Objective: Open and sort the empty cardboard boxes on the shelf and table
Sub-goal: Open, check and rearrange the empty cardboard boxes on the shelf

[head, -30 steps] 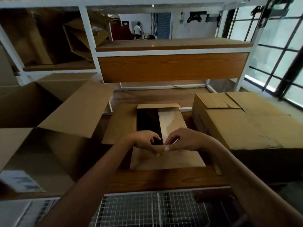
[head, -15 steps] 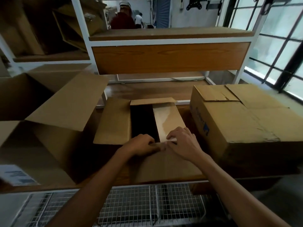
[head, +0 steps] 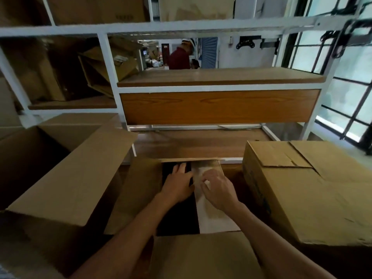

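At the centre of the view, two bare hands work on the top of a small cardboard box [head: 201, 256]. Left hand [head: 178, 185] lies palm down with its fingers [head: 182, 168] spread apart, reaching over the dark opening in the top of the box. Right hand [head: 218, 191] rests at its three o'clock on the right flap [head: 213, 220], fingers curled together and pressing on the pale cardboard; whether they pinch anything cannot be told. The left flap [head: 138, 190] lies folded outward at nine o'clock, and the near flap hangs toward the viewer at six o'clock. A large open box [head: 66, 178] stands at nine o'clock, one broad flap raised. A closed box [head: 314, 194] sits at three o'clock, just beside the small one. All three rest on a wooden table [head: 197, 146]. A white metal shelf [head: 219, 79] rises at twelve o'clock, with more boxes [head: 108, 67] stacked loosely in its upper left bay at eleven o'clock. A person in a dark red top [head: 180, 58] stands far behind it.
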